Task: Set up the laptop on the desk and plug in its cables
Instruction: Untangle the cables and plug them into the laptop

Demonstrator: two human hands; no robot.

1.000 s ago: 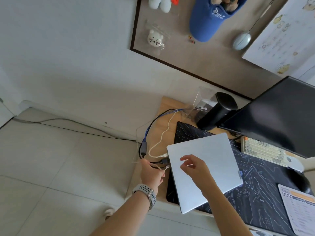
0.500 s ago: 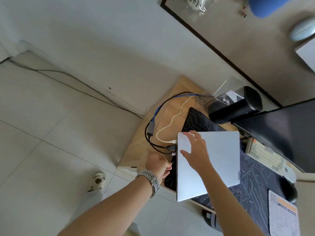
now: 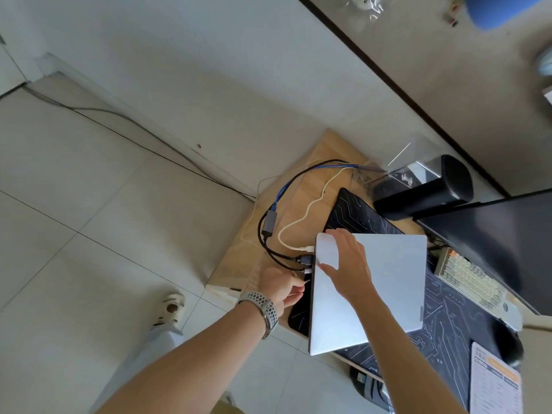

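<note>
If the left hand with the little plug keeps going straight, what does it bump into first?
Probably the left edge of the closed laptop: the left hand aims its small plug there, just below the plugged cables.

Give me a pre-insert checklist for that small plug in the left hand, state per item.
1. Laptop steadied: ok, right hand lies flat on the closed lid near its left edge.
2. Plug gripped: ok, left hand pinches a small plug, tip toward the laptop's left edge.
3. Plug seated: not ok, tip sits just short of the edge.
4. Target port located: cannot tell, the edge is too small to read.
5. Neighbouring cables: ok, white cable and black cables already reach the same edge, above the plug.
6. Laptop on the desk mat: ok, though its near corner overhangs the desk front.
</note>
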